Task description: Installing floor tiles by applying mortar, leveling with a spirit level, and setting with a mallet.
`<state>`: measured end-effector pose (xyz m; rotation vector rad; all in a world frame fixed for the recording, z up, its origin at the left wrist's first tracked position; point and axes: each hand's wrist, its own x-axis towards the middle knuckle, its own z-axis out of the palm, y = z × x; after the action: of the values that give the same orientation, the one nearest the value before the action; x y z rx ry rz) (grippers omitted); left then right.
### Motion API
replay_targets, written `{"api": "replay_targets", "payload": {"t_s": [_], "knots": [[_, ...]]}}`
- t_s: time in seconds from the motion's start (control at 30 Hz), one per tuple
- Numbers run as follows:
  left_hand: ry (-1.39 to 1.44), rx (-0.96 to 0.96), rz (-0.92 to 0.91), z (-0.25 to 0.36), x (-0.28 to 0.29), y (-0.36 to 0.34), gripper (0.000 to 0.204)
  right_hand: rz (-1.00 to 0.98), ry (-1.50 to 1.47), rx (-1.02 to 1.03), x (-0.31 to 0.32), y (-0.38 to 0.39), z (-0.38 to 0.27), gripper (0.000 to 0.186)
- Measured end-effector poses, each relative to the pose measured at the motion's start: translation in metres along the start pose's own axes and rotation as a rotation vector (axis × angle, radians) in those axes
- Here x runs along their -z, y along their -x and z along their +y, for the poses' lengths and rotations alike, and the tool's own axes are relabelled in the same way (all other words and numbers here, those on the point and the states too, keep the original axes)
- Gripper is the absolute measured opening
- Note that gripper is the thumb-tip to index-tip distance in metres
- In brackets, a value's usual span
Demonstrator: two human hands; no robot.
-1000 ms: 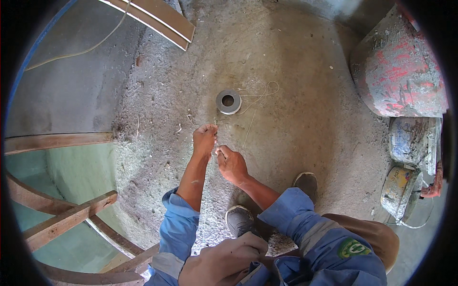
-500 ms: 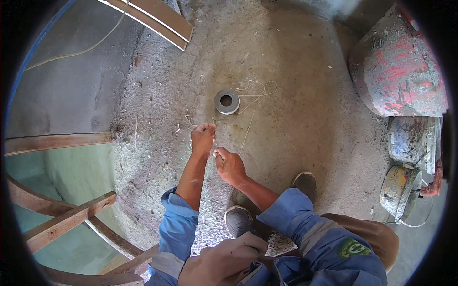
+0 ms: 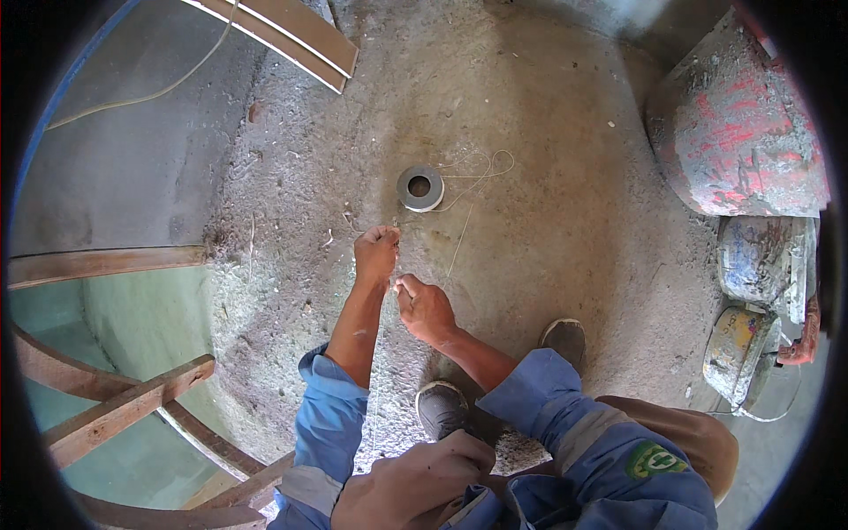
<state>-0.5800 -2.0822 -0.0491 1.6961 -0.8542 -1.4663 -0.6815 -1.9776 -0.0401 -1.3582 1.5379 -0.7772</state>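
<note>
My left hand [image 3: 377, 254] is closed in a pinch on a thin pale string, just in front of the spool. Lower and to its right, my right hand [image 3: 426, 309] is closed as well, its thumb and forefinger pinched on the string; the strand between the hands is barely visible. The grey, ring-shaped spool of string [image 3: 408, 196] lies on the floor beyond both hands, with a dark hole in its middle. Loose loops of string [image 3: 503, 168] lie to the right of the spool.
Rough concrete floor [image 3: 530, 238] surrounds my shoes [image 3: 442, 408]. At the right stand a large cement-crusted red tub [image 3: 738, 124] and two smaller dirty buckets [image 3: 755, 256]. Timber beams [image 3: 132, 411] cross an opening at lower left. Flat boards [image 3: 291, 40] lie at the top.
My hands keep nearly the same place and grip. The spool has not moved.
</note>
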Motion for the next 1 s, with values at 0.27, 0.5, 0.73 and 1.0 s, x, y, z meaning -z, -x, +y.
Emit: {"api": "replay_targets", "payload": {"t_s": [0.27, 0.5, 0.73, 1.0], "knots": [[0.045, -0.035, -0.004, -0.003, -0.001, -0.004, 0.008, -0.034, 0.039, -0.023, 0.002, 0.000, -0.005, 0.019], [0.026, -0.001, 0.012, 0.002, -0.004, -0.003, 0.008, -0.027, 0.042, 0.035, 0.003, 0.000, -0.002, 0.020], [0.002, -0.015, -0.002, 0.003, -0.004, -0.005, 0.009, -0.042, 0.094, 0.048, 0.012, 0.000, -0.012, 0.016], [0.017, 0.052, -0.088, 0.014, 0.005, 0.001, 0.012, -0.079, 0.154, 0.115, 0.027, -0.004, -0.021, 0.016]]}}
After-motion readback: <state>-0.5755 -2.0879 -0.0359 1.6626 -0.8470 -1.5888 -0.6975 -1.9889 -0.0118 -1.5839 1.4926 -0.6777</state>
